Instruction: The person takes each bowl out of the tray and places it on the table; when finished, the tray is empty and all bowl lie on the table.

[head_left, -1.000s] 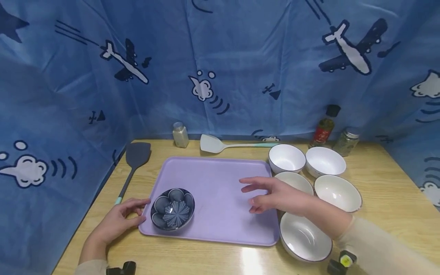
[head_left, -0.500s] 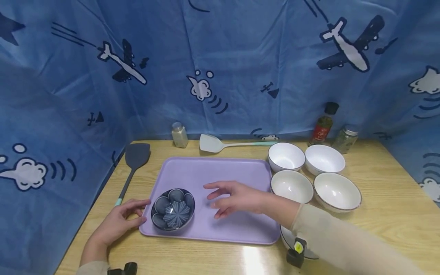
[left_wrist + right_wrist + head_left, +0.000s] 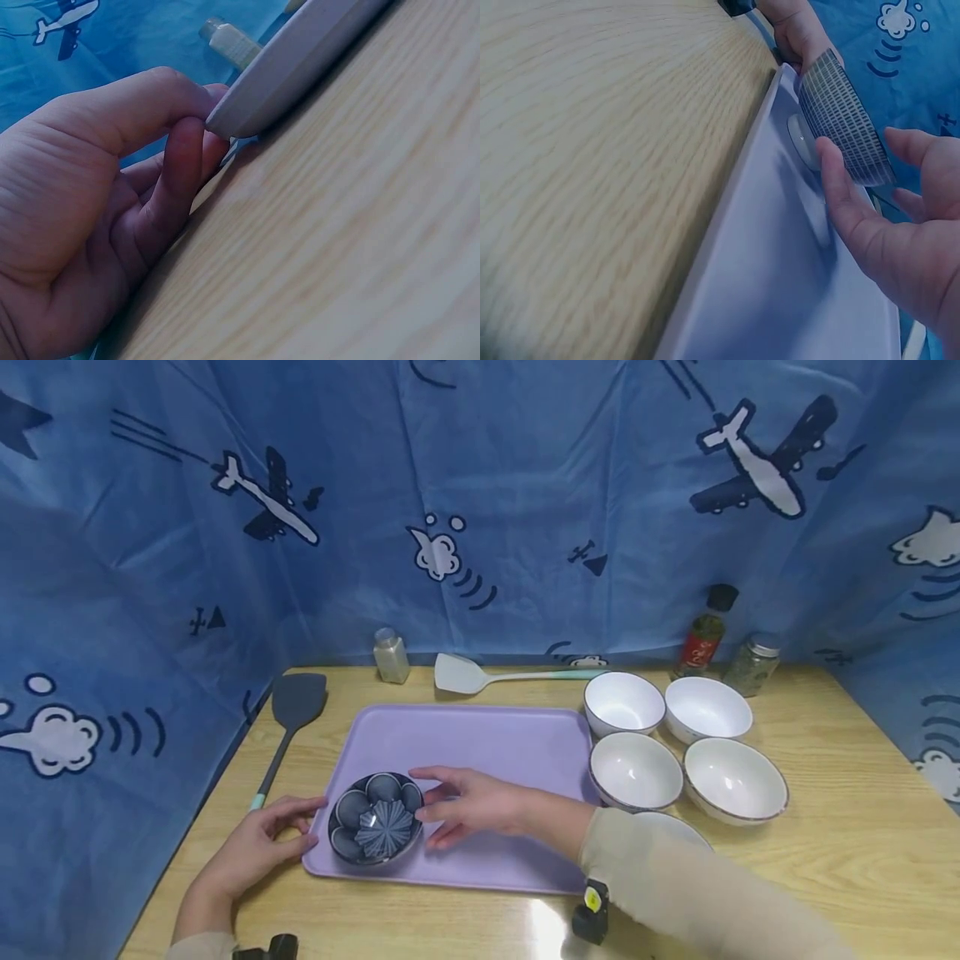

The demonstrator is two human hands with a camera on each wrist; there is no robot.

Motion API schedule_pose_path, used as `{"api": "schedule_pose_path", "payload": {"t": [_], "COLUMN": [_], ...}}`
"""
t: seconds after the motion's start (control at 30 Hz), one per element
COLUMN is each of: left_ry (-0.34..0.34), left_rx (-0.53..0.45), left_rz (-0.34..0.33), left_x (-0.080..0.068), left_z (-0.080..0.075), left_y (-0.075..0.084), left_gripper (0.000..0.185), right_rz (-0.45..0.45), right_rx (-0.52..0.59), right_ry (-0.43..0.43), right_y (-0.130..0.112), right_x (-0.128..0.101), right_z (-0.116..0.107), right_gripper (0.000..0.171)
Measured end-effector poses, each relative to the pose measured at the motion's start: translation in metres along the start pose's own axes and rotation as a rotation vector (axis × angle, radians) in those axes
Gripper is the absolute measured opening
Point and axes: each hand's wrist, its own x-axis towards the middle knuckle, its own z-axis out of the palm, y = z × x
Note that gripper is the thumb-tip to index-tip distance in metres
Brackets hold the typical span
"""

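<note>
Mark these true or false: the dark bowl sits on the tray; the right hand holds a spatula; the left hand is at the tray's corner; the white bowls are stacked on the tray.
1. The dark bowl sits on the tray. True.
2. The right hand holds a spatula. False: it reaches the dark bowl's side; both spatulas lie untouched on the table.
3. The left hand is at the tray's corner. True.
4. The white bowls are stacked on the tray. False: they stand on the table beside the tray.
</note>
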Motion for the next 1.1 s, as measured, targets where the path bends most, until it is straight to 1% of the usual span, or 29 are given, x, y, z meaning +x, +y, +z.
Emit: {"api": "schedule_pose_path", "payload": {"t": [0.2, 0.43, 0.57, 0.63, 0.73, 0.83, 0.93, 1.1], "left_ry": [-0.004, 0.002, -0.007, -0.008, -0.006, 0.002, 0.005, 0.0], "left_rx": [0.004, 0.025, 0.013, 0.01, 0.006, 0.016, 0.022, -0.005], "left_rz": [-0.024, -0.029, -0.001, 0.002, 0.013, -0.002, 0.002, 0.016], "left_x": [0.004, 0.003, 0.004, 0.004, 0.003, 0.002, 0.001, 0.0], "left_z": [0.0, 0.001, 0.002, 0.001, -0.001, -0.002, -0.002, 0.0], "left_y": [0.004, 0.003, 0.001, 0.001, 0.0, 0.0, 0.001, 0.001], "left_gripper": [0.053, 0.052, 0.052, 0.051, 0.051, 0.051, 0.051, 0.051], "right_rz": [0.014, 0.008, 0.006, 0.009, 0.007, 0.003, 0.005, 0.002], "right_rx": [0.053, 0.074, 0.075, 0.082, 0.077, 0.077, 0.093, 0.107], "right_ry": [0.007, -0.018, 0.023, 0.041, 0.046, 0.048, 0.058, 0.073], "right_y": [0.0, 0.001, -0.001, -0.002, -0.004, -0.006, -0.008, -0.016], "right_x": [0.007, 0.009, 0.008, 0.007, 0.004, 0.0, -0.005, -0.023], "right_z": [0.005, 0.01, 0.013, 0.013, 0.013, 0.011, 0.009, 0.004], "right_gripper": [0.075, 0.071, 0.069, 0.07, 0.07, 0.07, 0.071, 0.071]}}
